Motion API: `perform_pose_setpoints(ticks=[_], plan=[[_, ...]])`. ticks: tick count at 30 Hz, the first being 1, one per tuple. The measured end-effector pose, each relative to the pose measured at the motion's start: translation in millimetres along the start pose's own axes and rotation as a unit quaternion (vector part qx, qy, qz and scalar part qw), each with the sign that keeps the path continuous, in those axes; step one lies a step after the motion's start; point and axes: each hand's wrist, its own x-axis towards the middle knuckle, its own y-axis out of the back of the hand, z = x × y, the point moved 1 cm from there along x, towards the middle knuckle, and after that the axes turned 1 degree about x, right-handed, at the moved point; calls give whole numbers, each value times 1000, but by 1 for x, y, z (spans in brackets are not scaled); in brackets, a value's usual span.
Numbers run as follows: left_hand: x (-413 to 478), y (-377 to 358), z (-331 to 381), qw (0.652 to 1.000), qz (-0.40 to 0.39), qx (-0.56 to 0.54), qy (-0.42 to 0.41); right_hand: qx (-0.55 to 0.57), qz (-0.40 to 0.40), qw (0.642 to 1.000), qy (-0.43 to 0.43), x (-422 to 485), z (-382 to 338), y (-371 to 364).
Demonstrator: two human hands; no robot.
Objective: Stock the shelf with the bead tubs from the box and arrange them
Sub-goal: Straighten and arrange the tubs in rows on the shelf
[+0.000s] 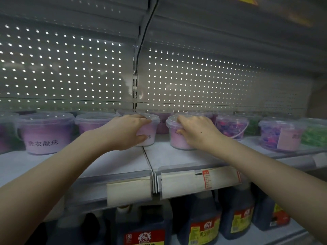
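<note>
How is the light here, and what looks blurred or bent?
Head view: dim overall; bright dots shine through the grey perforated back panel; the upper right corner is blurred; the wide lens bends the white shelf.

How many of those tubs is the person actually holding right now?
2. The left hand grips one pink tub at the shelf seam; the right hand grips a second pink tub just right of it. Other tubs stand untouched alongside; more may be hidden behind.
</note>
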Motion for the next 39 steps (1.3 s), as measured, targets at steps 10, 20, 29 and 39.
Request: perform_pose_setpoints(ticks=[10,20,29,39], plan=[[-5,5,0,999,9,34,-5,114,51,992,10,-25,-6,11],[-5,10,-1,999,-21,39,-8,165,46,985,-14,-13,1,1],[3,13,16,999,-21,31,25,278,171,944,57,-53,30,8],[32,12,61,999,-23,24,32,263,143,954,32,-69,85,13]])
